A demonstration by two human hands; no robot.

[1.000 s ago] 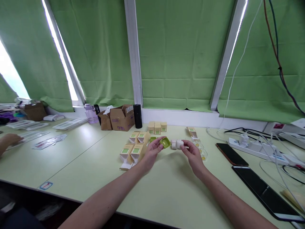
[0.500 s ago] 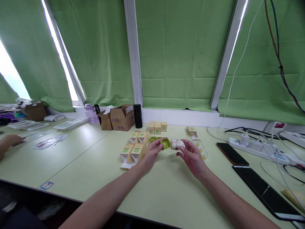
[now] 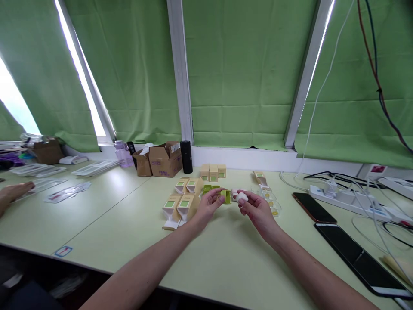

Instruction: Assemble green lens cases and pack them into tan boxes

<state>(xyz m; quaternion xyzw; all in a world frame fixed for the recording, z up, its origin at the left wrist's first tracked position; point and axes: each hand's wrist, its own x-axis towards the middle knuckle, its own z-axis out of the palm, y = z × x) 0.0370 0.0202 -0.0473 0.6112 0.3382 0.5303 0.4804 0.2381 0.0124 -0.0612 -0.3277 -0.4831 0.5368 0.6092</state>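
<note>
Between the thumb and fingers of my left hand [image 3: 208, 207] is a small olive-green square cup [image 3: 226, 197], turned with its opening to the right. My right hand [image 3: 258, 210] pinches a small white rounded piece [image 3: 241, 196], a short gap from the cup. Past the right fingers, pale pinkish pieces [image 3: 234, 192] lie partly hidden. More green cups [image 3: 207, 188] sit behind my left hand. Left of it stand several open kraft boxes [image 3: 186, 203] with green labels. A clear plastic tray [image 3: 273, 203] with yellow spots lies right of my right hand.
Three closed small boxes [image 3: 213, 173] stand at the back, near a cardboard box [image 3: 165, 160] and a black cylinder [image 3: 186, 157]. A phone [image 3: 313, 206], a tablet [image 3: 361, 258] and a power strip [image 3: 351, 201] with cables occupy the right. Another person's hand [image 3: 19, 190] rests at far left.
My left hand has turned the green cup so its opening faces the right instead of toward me. The white piece has been turned in my right fingers and sits slightly lower.
</note>
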